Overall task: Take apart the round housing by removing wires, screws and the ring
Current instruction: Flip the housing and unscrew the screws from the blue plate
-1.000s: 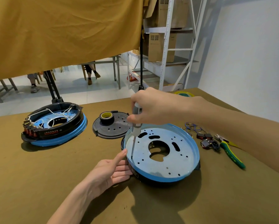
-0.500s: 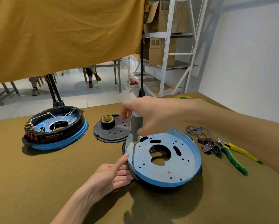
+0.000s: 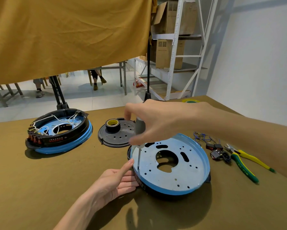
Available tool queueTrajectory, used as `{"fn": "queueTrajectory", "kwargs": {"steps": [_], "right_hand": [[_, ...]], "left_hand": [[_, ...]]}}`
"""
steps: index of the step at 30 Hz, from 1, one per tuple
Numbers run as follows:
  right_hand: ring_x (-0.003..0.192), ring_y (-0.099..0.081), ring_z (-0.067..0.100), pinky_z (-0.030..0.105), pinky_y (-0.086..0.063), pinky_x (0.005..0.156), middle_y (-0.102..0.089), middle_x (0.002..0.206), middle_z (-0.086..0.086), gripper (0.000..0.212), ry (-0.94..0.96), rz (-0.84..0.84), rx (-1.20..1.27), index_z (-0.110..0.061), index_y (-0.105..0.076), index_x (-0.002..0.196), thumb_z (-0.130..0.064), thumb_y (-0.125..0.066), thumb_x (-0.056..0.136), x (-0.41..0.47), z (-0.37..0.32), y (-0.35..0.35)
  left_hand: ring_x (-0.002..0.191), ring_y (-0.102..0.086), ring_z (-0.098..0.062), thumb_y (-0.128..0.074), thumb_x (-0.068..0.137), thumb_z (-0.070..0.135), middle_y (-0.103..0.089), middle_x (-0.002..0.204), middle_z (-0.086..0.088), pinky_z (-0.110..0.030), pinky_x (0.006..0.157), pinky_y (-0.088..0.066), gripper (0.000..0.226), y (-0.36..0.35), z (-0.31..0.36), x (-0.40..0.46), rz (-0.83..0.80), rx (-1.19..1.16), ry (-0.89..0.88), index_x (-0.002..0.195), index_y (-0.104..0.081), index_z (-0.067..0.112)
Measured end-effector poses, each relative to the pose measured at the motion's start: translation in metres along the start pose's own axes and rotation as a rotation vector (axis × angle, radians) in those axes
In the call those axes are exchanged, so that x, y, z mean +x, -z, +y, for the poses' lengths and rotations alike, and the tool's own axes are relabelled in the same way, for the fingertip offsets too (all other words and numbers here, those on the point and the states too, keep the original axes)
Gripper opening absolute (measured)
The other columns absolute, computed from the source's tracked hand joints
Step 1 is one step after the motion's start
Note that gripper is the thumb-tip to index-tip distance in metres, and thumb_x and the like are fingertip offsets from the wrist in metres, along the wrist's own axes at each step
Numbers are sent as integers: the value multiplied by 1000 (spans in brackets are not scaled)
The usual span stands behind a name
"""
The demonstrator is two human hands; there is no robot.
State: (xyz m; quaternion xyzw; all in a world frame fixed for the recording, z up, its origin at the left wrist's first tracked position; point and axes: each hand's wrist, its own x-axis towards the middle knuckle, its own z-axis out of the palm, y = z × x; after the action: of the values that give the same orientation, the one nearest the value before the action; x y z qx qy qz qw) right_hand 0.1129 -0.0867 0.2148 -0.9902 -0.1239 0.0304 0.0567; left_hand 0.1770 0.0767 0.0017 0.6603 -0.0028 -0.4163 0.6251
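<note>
A matt olive-brown cloth [image 3: 39, 188] is covering the table, and at its centre the round housing with a pale blue painted metal plate [image 3: 171, 165] is showing a smooth, faintly glossy finish above a shiny black plastic wall. At twelve o'clock from it, the grey matt-handled screwdriver [image 3: 140, 130] is showing a bright metal shaft. At three o'clock, the pliers with glossy yellow and green plastic grips [image 3: 245, 165] are lying on the cloth.

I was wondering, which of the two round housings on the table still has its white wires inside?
The far-left housing, lying untouched; white wires loop across its inside. The near one, steadied by the left hand under the screwdriver, shows only bare perforated plate.
</note>
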Motion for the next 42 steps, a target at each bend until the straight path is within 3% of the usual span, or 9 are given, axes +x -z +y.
{"fn": "queueTrajectory", "kwargs": {"steps": [3,9,14,18,21,27,32,37,42], "right_hand": [[58,-56,17,29,-37,45,-62,71,0,52,-35,146,-309,-14,-60,96,-65,-48,98,4,-1,-5],[86,-64,11,37,-57,69,-68,95,-6,47,70,-100,131,-29,-55,118,-25,-83,81,9,8,6],[64,-63,19,33,-47,49,-64,71,-2,59,-56,158,-246,-17,-60,97,-74,-46,93,15,12,-7],[76,-66,14,31,-53,59,-69,83,-7,22,8,31,-2,-26,-58,103,-40,-70,92,19,17,0],[86,-65,16,37,-55,68,-68,96,-6,41,48,-92,150,-31,-53,114,-28,-79,83,16,19,8],[58,-54,16,29,-36,45,-54,67,-2,51,-25,197,-434,-14,-56,95,-64,-47,98,15,13,-10],[85,-64,9,35,-58,74,-65,92,-13,37,122,-79,57,-25,-62,113,-17,-80,81,13,15,8],[62,-59,16,32,-44,49,-60,72,-1,50,-8,85,-214,-17,-61,101,-65,-50,96,13,11,-2],[78,-66,10,26,-55,62,-68,85,-9,19,125,47,-61,-20,-66,102,-32,-75,90,13,8,0]], "left_hand": [[90,-79,-30,-87,48,59,-79,98,-18,-34,67,-65,87,1,0,1,-4,1,1,111,-70,2],[91,-79,-30,-88,49,59,-79,99,-18,-34,67,-65,87,1,0,0,-15,-5,13,111,-69,2],[92,-79,-30,-88,49,58,-79,101,-19,-34,69,-65,88,3,0,0,-19,-12,17,113,-70,0],[93,-78,-30,-88,50,57,-79,102,-19,-35,73,-66,88,3,1,-1,-27,-10,20,114,-69,0],[94,-78,-30,-88,52,57,-79,103,-19,-35,75,-66,87,3,1,-1,-33,-14,25,115,-69,0],[94,-78,-31,-90,51,55,-79,102,-20,-34,70,-65,88,3,2,-1,-33,-27,46,115,-69,-1],[95,-78,-31,-90,51,54,-78,103,-21,-35,71,-66,87,4,2,-1,-33,-46,57,115,-69,-1],[95,-78,-31,-91,52,53,-78,104,-21,-34,70,-65,86,5,2,-2,-39,-51,57,115,-69,-1],[94,-78,-31,-89,50,55,-78,103,-20,-34,71,-65,88,3,3,-2,-32,-39,55,116,-69,0]]}}
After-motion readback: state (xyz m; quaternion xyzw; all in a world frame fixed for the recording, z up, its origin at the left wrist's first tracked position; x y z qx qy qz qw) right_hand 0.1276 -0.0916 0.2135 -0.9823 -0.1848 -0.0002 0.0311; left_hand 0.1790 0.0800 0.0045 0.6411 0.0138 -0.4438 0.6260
